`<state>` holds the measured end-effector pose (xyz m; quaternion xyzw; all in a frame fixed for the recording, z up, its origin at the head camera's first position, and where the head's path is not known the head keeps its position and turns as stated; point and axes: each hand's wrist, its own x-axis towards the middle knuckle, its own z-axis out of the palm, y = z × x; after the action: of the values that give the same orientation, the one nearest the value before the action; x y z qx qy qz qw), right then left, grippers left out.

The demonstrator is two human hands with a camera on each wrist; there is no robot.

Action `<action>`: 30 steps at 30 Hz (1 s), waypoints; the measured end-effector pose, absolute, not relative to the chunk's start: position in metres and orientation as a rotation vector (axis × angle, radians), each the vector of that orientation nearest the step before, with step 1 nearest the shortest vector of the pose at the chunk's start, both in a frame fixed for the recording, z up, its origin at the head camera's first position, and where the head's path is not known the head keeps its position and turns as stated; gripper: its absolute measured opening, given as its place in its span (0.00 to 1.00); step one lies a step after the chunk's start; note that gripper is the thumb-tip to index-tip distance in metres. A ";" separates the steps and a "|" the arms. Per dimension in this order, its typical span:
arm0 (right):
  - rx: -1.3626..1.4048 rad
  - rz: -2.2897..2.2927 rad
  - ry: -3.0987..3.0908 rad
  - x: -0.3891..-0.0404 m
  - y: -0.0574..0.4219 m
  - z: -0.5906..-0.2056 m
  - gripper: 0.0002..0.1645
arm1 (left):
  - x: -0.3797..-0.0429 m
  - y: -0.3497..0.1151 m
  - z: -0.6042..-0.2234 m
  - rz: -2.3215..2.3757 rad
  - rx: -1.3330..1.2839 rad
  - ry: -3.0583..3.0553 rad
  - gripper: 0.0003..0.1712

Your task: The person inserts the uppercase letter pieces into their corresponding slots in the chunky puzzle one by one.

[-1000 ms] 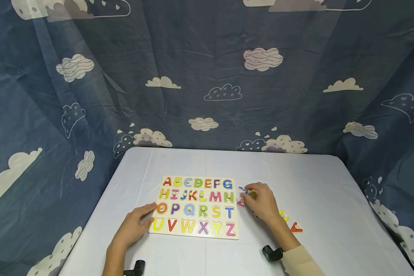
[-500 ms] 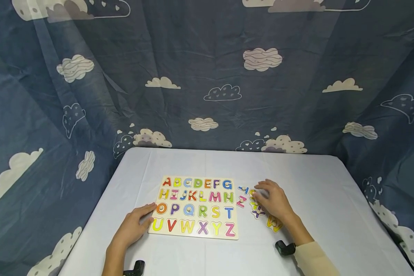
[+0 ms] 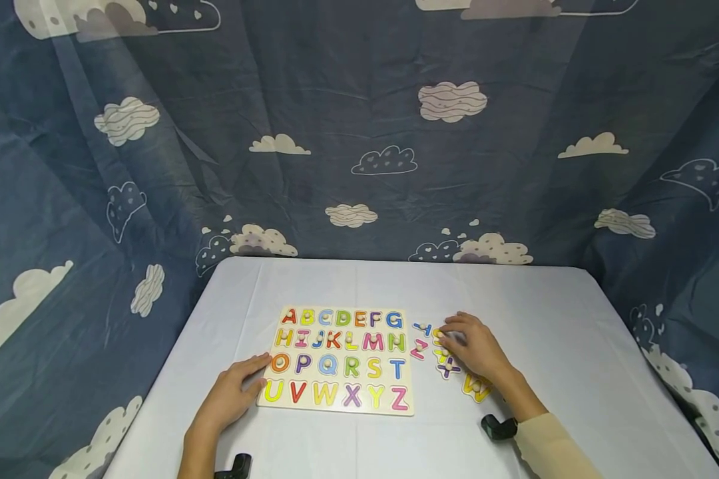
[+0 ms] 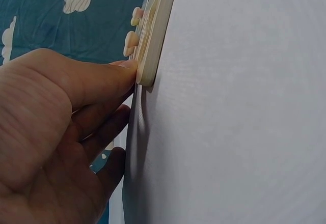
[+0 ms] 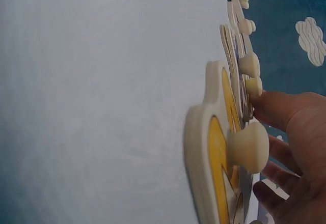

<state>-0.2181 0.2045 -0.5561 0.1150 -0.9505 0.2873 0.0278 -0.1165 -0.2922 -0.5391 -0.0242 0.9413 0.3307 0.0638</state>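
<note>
A wooden alphabet board [image 3: 335,410] lies on the white-covered table. Knobbed letters fill its upper rows; S to Z show as flat printed shapes. My left hand [image 3: 228,392] rests at the board's left edge, thumb tip touching its corner in the left wrist view. My right hand [image 3: 476,342] is over loose letters to the board's right, its thumb and fingertips close to a yellow letter [image 3: 437,334]. Around it lie a blue T [image 3: 422,328], a pink Z [image 3: 419,349], a purple X [image 3: 449,366] and a yellow W [image 3: 476,387]. The right wrist view shows the fingers apart.
A black wrist device [image 3: 498,427] sits by the right wrist, another black device [image 3: 235,467] by the left. Behind the table [image 3: 515,293] hangs a dark blue curtain [image 3: 311,86] with printed clouds.
My right hand has moved to the right, uncovering the T, Z, X and W. The red letter seen earlier by the right forearm is now hidden. The left hand stays put.
</note>
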 end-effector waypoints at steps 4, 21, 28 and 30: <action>0.363 0.885 -2.932 -0.218 0.201 -0.555 0.17 | -0.115 -0.292 -0.538 1.002 -0.079 2.841 0.30; 0.377 0.839 -2.851 -0.216 0.192 -0.545 0.16 | -0.117 -0.292 -0.538 1.005 -0.071 2.842 0.30; 0.468 0.900 -2.800 -0.211 0.175 -0.534 0.15 | -0.117 -0.292 -0.538 0.991 -0.077 2.843 0.30; 0.489 0.922 -2.786 -0.209 0.169 -0.534 0.14 | -0.117 -0.292 -0.538 0.990 -0.081 2.841 0.30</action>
<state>-0.2086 0.1685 -0.5336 0.1640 -0.9332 0.3088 0.0834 -0.1170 -0.2921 -0.5378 -0.0267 0.9419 0.3283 0.0661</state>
